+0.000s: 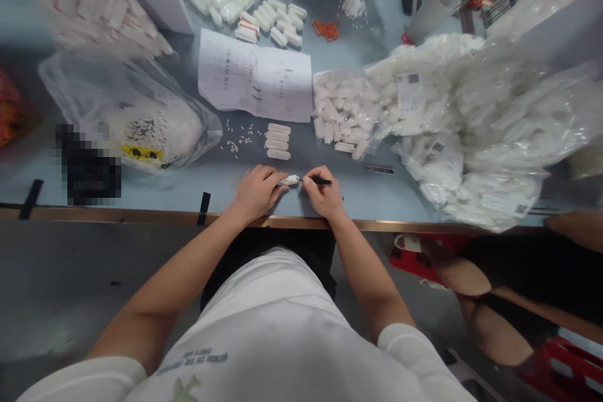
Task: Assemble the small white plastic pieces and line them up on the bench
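Near the table's front edge, my left hand (pixel 259 192) holds a small white oblong piece (pixel 289 180) with dark marks along its side. My right hand (pixel 324 193) grips a thin black tool (pixel 322 181), its tip at the right end of that piece. Just beyond my hands lies a short stack of similar white pieces (pixel 278 141). Tiny white bits (pixel 232 147) are scattered to the left of the stack. A printed sheet (pixel 254 78) lies behind them. Silver tweezers or a similar small tool (pixel 379 169) rest to the right of my right hand.
Bags of white parts (pixel 346 107) crowd the right side of the table (pixel 179 191). A clear bag (pixel 160 129) stands at left. Orange pieces (pixel 326 29), white parts (pixel 282 19) and a white mug (pixel 434 9) lie farther back. Another person's legs (pixel 464 273) show at lower right.
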Demonstrator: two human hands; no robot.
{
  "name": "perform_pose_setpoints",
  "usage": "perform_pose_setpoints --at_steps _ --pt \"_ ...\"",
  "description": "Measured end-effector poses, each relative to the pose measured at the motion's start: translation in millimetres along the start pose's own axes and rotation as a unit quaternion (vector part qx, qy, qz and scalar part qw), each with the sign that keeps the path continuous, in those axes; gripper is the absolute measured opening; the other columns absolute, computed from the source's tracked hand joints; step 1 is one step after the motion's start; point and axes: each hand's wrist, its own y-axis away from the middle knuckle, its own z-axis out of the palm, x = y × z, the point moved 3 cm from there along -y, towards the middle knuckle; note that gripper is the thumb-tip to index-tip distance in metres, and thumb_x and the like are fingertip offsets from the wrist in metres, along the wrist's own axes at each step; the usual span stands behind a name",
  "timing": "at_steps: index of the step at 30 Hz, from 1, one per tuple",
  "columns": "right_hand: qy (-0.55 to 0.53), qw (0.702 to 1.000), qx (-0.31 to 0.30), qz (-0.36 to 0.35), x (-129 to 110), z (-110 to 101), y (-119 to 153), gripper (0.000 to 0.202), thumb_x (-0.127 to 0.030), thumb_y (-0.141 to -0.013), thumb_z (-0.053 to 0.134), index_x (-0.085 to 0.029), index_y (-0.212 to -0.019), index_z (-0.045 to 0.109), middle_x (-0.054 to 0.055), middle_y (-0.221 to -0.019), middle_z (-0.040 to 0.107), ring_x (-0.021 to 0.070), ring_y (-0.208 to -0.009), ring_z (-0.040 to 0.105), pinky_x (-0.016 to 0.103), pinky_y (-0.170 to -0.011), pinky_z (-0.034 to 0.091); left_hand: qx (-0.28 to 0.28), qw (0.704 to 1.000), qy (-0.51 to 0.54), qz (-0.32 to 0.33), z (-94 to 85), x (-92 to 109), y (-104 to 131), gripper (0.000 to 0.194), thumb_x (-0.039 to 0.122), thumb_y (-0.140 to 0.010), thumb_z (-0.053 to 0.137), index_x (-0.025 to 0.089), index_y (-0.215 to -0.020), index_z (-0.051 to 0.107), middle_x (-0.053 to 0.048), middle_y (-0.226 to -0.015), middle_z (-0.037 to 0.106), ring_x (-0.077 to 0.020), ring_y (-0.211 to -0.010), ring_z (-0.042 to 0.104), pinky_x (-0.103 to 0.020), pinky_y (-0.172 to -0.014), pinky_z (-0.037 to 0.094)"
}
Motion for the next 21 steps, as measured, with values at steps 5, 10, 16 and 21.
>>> perform_pose_setpoints --at_steps 5,10,16,21 --pt "-0.002 1.000 -0.013 0.019 -0.8 0.7 0.6 0.020 -0.042 -0.092 0.054 -0.024 -0.084 0.057 -0.002 -0.072 0.064 0.0123 -0.058 0.054 0.028 -0.060 0.043 0.001 1.000 -0.004 0.003 1.3 -0.6 -0.1 0.031 0.042 -0.096 0.055 0.021 -0.112 0.070 -0.009 -0.102 0.068 -0.0241 -0.092 0.057 -0.037 -0.078 0.042" --pt "0.010 0.999 -0.017 0.028 -2.0 1.6 -1.1 0.020 -0.042 -0.091 0.055 -0.024 -0.083 0.058 -0.001 -0.074 0.066 0.0134 -0.062 0.058 0.028 -0.062 0.044 -0.004 1.000 -0.003 -0.001 -0.2 0.7 -0.4 0.031 0.041 -0.096 0.054 0.021 -0.112 0.071 -0.010 -0.103 0.068 -0.0246 -0.093 0.057 -0.037 -0.080 0.043" --pt "0.044 0.998 -0.027 0.021 -0.9 3.4 -1.6 0.023 -0.044 -0.092 0.052 -0.024 -0.083 0.058 0.000 -0.076 0.066 0.0142 -0.064 0.058 0.028 -0.064 0.045 -0.001 1.000 0.000 0.001 0.2 0.1 -0.2 0.031 0.041 -0.096 0.054 0.021 -0.112 0.070 -0.009 -0.103 0.068 -0.0243 -0.092 0.057 -0.037 -0.080 0.043" --pt "0.083 0.996 -0.032 -0.003 0.6 9.2 -2.5 0.024 -0.046 -0.093 0.048 -0.024 -0.086 0.057 0.002 -0.079 0.065 0.0165 -0.069 0.061 0.029 -0.069 0.048 -0.005 1.000 0.000 -0.004 0.4 0.2 -0.4 0.031 0.041 -0.096 0.053 0.021 -0.112 0.071 -0.010 -0.104 0.068 -0.0248 -0.093 0.057 -0.038 -0.081 0.043"
